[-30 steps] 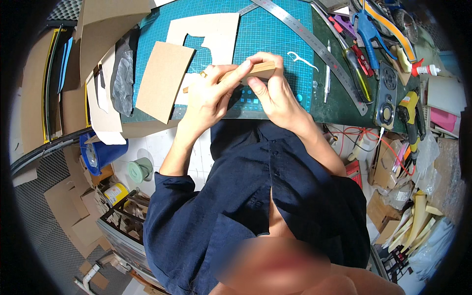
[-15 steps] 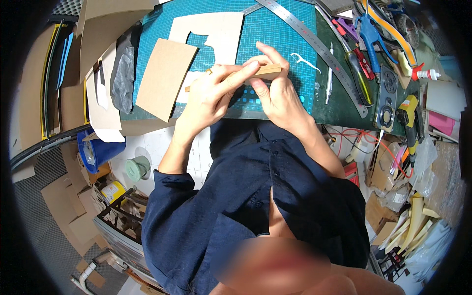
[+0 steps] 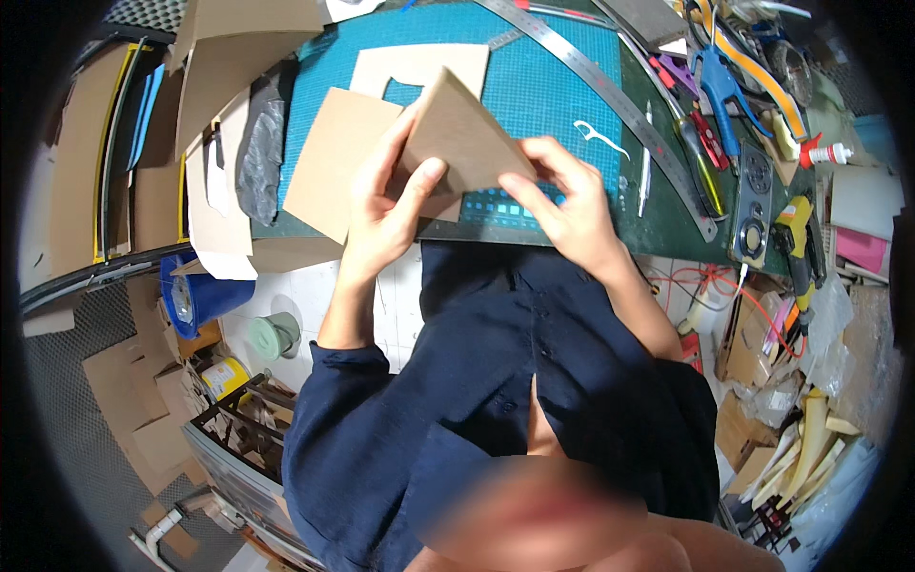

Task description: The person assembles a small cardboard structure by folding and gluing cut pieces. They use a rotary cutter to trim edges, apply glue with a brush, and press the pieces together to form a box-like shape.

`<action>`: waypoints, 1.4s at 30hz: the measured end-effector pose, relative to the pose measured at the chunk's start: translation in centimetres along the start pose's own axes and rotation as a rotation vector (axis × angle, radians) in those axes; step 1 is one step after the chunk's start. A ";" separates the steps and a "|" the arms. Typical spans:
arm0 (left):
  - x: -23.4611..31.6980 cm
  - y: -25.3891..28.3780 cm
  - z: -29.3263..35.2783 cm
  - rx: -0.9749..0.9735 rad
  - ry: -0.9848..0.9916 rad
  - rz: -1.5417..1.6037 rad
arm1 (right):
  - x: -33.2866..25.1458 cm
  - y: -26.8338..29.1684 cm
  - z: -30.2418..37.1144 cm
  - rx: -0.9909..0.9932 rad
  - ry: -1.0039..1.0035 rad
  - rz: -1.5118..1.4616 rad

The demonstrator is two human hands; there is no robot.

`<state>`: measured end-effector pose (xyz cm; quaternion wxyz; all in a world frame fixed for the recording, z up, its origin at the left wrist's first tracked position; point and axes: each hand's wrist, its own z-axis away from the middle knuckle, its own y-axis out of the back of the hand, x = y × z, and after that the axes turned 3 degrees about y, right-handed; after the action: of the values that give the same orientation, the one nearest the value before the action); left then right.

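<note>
Above the near edge of a teal cutting mat, both my hands hold a brown board piece, its broad face tilted toward me. My left hand grips its left side, thumb on the near face and fingers partly hidden behind. At the lower right corner, my right hand pinches it between thumb and fingers. Beside my left hand lies a flat brown panel. Behind the held piece is a pale sheet with a cut-out, partly covered. A small white pick-like piece rests on the mat.
A steel ruler slants across the mat's right. Further right are a slim pen-like tool, a green-handled screwdriver, a blue air gun and a yellow-black tool. Crumpled grey plastic and cardboard stand left.
The board piece has turned from nearly edge-on to showing its broad face. My right hand has shifted right and down to its corner, and my left thumb now presses the face.
</note>
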<state>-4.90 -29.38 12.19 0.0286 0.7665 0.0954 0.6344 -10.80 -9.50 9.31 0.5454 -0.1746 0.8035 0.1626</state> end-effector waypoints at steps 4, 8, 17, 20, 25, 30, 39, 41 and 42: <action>0.7 0.3 0.5 0.077 0.050 0.293 | -3.9 -1.9 0.8 0.203 0.250 0.030; 0.1 -0.7 2.0 0.154 0.048 0.504 | -4.8 -3.8 1.4 0.307 0.341 -0.013; -0.7 -0.8 3.5 0.205 -0.013 0.651 | -5.3 -4.3 1.5 0.274 0.543 0.205; -0.5 -1.0 3.6 0.201 -0.032 0.649 | -5.4 -4.3 1.3 0.278 0.569 0.231; -0.6 -0.9 3.6 0.211 -0.058 0.578 | -5.0 -4.0 1.4 0.251 0.517 0.202; -0.5 -0.5 3.4 0.196 -0.068 0.499 | -5.1 -3.9 1.4 0.221 0.436 0.120; -0.2 -1.2 3.2 0.090 0.134 0.724 | -5.8 -2.2 0.2 -0.004 0.133 -0.286; 0.2 -1.2 2.9 -0.005 0.245 0.797 | -5.1 -2.0 -0.3 -0.024 0.210 -0.316; 0.3 -1.8 2.9 0.024 0.264 0.737 | -5.1 -1.9 -0.3 -0.017 0.223 -0.293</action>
<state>-2.16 -27.30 11.64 -0.2228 0.6615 -0.1759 0.6942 -8.47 -10.82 14.04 0.4691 -0.3115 0.8236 0.0678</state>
